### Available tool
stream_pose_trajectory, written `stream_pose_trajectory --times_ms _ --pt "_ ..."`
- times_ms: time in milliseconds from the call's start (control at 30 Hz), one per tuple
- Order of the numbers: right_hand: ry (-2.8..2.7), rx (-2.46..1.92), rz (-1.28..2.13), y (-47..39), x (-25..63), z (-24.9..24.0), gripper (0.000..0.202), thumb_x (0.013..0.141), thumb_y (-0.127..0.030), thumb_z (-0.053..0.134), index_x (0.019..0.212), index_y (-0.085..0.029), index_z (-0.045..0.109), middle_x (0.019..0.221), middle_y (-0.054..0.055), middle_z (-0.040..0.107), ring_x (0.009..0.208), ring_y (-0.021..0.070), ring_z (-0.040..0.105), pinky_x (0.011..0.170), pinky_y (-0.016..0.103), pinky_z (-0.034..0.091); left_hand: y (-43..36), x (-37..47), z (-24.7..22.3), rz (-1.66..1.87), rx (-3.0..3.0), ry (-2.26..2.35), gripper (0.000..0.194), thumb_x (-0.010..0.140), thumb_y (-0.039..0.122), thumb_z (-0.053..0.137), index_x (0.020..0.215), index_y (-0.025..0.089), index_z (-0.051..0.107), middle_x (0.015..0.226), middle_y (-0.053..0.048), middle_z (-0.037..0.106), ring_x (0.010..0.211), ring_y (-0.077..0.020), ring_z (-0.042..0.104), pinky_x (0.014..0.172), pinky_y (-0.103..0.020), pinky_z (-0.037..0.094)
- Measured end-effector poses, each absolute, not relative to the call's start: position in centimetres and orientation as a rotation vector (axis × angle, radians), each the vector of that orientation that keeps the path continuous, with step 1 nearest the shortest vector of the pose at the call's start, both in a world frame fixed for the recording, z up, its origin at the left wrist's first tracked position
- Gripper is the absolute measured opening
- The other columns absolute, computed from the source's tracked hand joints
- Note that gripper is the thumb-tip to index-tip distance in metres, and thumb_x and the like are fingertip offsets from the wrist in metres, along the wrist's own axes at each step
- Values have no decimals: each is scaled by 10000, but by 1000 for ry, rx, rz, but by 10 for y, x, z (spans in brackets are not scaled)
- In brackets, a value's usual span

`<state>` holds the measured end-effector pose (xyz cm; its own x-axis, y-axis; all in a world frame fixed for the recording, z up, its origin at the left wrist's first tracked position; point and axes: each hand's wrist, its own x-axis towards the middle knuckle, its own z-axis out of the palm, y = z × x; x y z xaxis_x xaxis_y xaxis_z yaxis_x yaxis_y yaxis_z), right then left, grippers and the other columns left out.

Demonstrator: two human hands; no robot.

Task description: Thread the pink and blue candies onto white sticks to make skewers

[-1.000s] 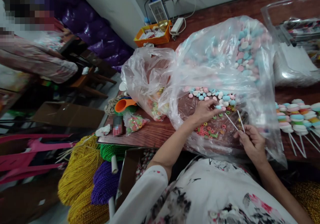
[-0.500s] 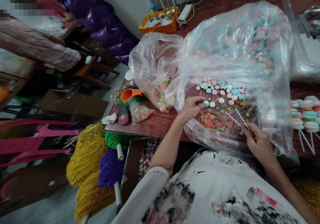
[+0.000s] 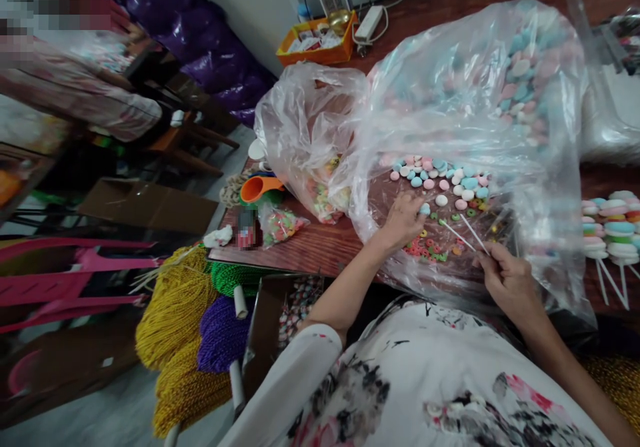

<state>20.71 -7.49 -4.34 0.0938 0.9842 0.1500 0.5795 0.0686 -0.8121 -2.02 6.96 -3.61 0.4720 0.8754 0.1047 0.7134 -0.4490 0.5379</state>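
Observation:
My left hand point(image 3: 406, 219) is closed in a pinch, its fingertips on a pale blue button-shaped bead point(image 3: 424, 210). Two thin white sticks point(image 3: 461, 237) are gripped near their lower ends by my right hand point(image 3: 509, 275), their free tips pointing up and left toward the beads. Pink, white and blue button-shaped beads point(image 3: 443, 185) lie on a clear plastic bag just beyond my left hand. Small red ring pieces point(image 3: 429, 250) are scattered nearer my body, with green ones point(image 3: 455, 217) beside the stick tips.
A large clear bag point(image 3: 450, 94) full of beads fills the table's back. Finished bead sticks point(image 3: 621, 224) lie at the right. To the left are a smaller bag point(image 3: 310, 127), an orange scoop point(image 3: 261, 188) and cord bundles point(image 3: 173, 314). A co-worker point(image 3: 90, 94) sits at far left.
My left hand has moved slightly right and toward me, with the blue bead at its fingertips. My right hand has shifted a little left with the sticks, so the hands are closer together.

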Motion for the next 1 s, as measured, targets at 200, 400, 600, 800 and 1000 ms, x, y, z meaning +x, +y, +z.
stream_pose_trajectory --times_ms 200,400,600,800,1000 --pt "-1675 -1575 576 -74 202 -40 246 905 -178 518 1077 -238 684 757 24 741 630 200 695 596 296 496 55 -30 -24 862 1632 1053 224 811 290 756 1003 175 773 1012 -57 687 892 -138 638 816 -278 532" --pt "-1784 -1486 395 -74 197 -28 286 891 -116 485 1078 -228 670 780 25 739 624 186 689 590 281 488 41 -25 -9 908 1038 949 407 607 355 932 936 164 785 893 -33 765 814 -142 681 815 -307 573" --pt "-1810 -1482 313 -79 197 -19 289 898 -120 487 1094 -218 674 806 40 752 600 176 677 598 279 516 30 -17 -18 1055 1033 974 412 581 318 953 933 176 792 921 -16 737 802 -111 663 746 -242 558" --pt "-1924 -1493 218 -83 200 -20 387 861 -90 463 1164 -213 670 957 79 783 769 219 736 678 308 559 20 -14 -22 1184 1383 1021 377 733 460 863 970 179 780 1003 -63 734 889 -150 687 780 -269 573" --pt "-1975 -1479 198 -86 194 -14 336 859 -76 465 1082 -188 691 839 61 758 630 180 675 575 277 484 11 -12 -15 1326 1842 1008 130 900 240 710 1003 186 767 925 -62 770 856 -141 702 788 -276 576"
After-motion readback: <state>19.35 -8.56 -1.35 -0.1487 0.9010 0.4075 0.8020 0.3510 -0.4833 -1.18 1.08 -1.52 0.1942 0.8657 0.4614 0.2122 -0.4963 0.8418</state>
